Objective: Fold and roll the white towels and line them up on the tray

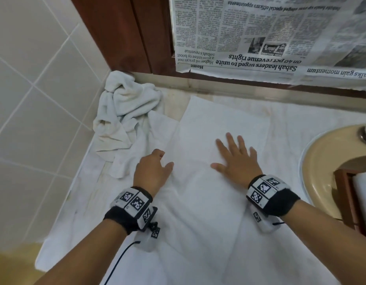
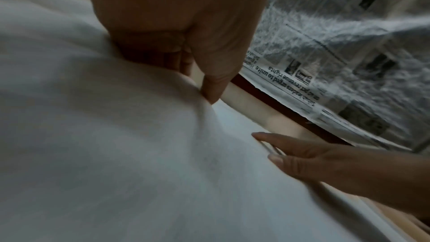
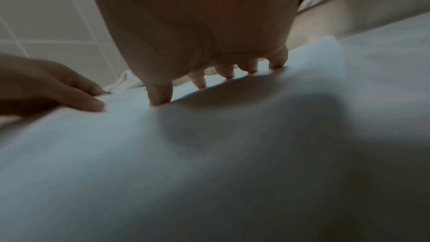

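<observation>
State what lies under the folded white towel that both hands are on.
Under the folded towel lies another white towel spread flat, showing on all sides. The counter shows bare only near the back. What lies directly beneath the fold is covered. The right hand presses flat; the left hand grips its edge.

A folded towel (image 1: 208, 161) lies mid-surface under both hands. A crumpled towel (image 1: 124, 112) sits at far left, a sink (image 1: 325, 161) to the right, newspaper (image 1: 270, 33) behind.
</observation>
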Tool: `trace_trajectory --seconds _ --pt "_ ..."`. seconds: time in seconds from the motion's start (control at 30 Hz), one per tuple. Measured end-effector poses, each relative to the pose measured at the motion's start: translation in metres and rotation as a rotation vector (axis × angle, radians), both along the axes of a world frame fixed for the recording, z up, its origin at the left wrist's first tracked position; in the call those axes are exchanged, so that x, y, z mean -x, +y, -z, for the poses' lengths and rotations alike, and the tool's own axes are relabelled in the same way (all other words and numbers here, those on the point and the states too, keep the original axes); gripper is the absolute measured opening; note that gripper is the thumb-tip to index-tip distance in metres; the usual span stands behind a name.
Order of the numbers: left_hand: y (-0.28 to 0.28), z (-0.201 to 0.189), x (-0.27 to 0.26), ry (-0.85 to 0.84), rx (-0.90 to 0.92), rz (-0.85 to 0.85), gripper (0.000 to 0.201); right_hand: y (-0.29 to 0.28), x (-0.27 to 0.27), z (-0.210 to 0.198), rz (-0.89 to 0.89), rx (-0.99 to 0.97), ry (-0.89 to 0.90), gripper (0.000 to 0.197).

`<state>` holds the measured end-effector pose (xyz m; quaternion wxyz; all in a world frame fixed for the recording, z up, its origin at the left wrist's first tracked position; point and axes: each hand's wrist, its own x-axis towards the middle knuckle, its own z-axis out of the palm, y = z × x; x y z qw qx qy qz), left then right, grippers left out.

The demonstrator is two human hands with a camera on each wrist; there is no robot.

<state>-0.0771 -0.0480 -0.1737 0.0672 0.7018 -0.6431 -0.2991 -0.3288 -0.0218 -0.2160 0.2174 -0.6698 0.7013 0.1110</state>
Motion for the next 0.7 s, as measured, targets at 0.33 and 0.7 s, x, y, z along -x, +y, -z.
trace_trajectory --seconds 0.33,0.7 --pt "0.088 0.007 -0.022 0.014 -0.143 0.056 0.033 -0.001 0.038 -0.017 0.061 -0.047 0.181 0.077" --pt "0.159 0.009 -0.031 0.001 -0.238 0.199 0.037 0.101 -0.076 -0.019 0.418 -0.127 0.081 0.088"
